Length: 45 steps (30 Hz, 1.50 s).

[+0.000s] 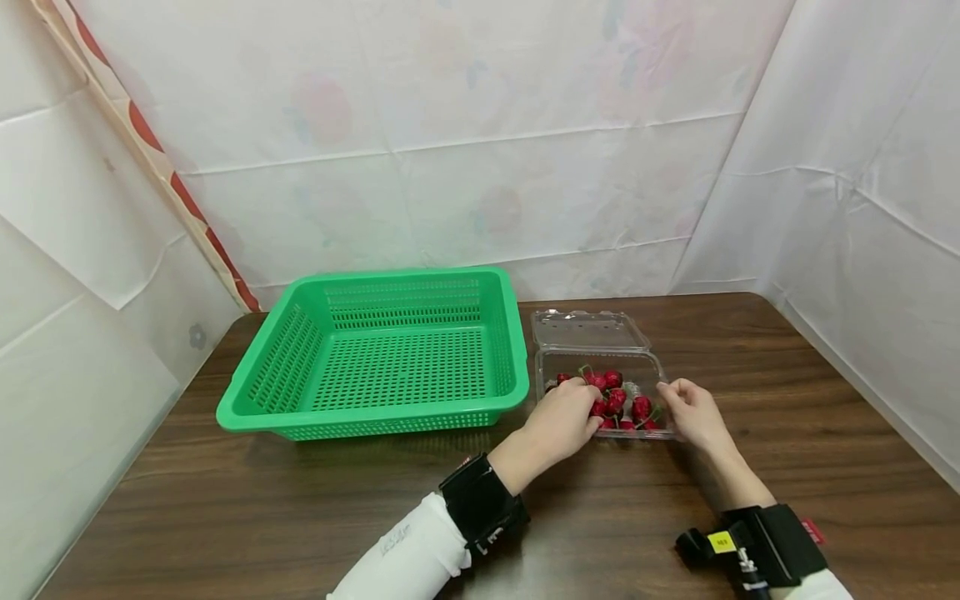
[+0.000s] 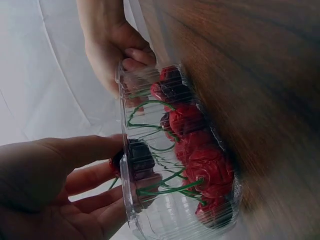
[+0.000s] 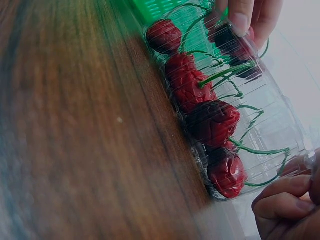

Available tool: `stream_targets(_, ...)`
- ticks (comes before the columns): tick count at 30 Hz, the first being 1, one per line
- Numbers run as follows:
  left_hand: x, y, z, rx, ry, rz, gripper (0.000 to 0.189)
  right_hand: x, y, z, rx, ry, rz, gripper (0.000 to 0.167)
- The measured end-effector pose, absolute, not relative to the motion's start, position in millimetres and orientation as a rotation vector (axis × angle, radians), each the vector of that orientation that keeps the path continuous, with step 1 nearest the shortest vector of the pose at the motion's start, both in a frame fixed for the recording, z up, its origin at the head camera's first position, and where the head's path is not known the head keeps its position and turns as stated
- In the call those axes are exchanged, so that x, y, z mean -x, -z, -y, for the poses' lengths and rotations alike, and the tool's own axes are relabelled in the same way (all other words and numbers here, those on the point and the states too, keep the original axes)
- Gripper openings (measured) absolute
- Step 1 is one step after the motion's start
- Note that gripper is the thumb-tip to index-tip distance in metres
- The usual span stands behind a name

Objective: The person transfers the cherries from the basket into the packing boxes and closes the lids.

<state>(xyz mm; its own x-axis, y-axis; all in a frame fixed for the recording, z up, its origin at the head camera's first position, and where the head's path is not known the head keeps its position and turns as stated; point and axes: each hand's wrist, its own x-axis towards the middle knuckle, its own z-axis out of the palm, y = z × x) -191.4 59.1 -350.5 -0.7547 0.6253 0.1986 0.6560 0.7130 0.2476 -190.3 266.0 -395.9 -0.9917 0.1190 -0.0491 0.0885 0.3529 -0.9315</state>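
Observation:
A clear plastic clamshell box [image 1: 600, 353] stands on the table with its lid [image 1: 591, 332] folded back. Red cherries with green stems [image 1: 641, 407] lie inside it. Reaching over the near left side of the box, my left hand [image 1: 558, 421] pinches one dark red cherry [image 2: 141, 155] at rim height, above the others. At the opposite end, my right hand [image 1: 696, 414] grips the box's right rim between thumb and curled fingers, also visible in the right wrist view beside the rim [image 3: 311, 159].
To the left of the box sits a large green plastic basket [image 1: 405, 367] with perforated walls and bottom. Both rest on a dark wood table [image 1: 337, 517]. White curtains [image 1: 450, 183] hang behind the table and along both sides.

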Motion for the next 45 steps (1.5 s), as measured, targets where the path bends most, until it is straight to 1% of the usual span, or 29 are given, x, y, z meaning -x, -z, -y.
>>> stream_targets(9,198.3,348.6,-59.5,1.118,0.475,2.890,0.019,190.6,395.8,-266.4,0.200,-1.768,2.557,0.028)
stream_targets(19,205.3,354.7,-57.7,1.194,0.579,2.919,0.014,189.2,394.9,-265.5,0.202,-1.794,2.557,0.031)
stream_targets(25,199.7,353.6,-56.1,1.139,0.542,2.916,0.017,189.2,394.4,-265.6,0.200,-1.786,2.566,0.031)
stream_targets(32,193.1,352.9,-54.5,1.030,0.404,2.861,0.013,189.1,394.3,-266.2,0.192,-1.781,2.571,0.031)
stream_targets(45,170.0,348.9,-45.7,0.889,0.425,2.687,0.013,188.4,394.0,-266.5,0.175,-1.774,2.568,0.030)
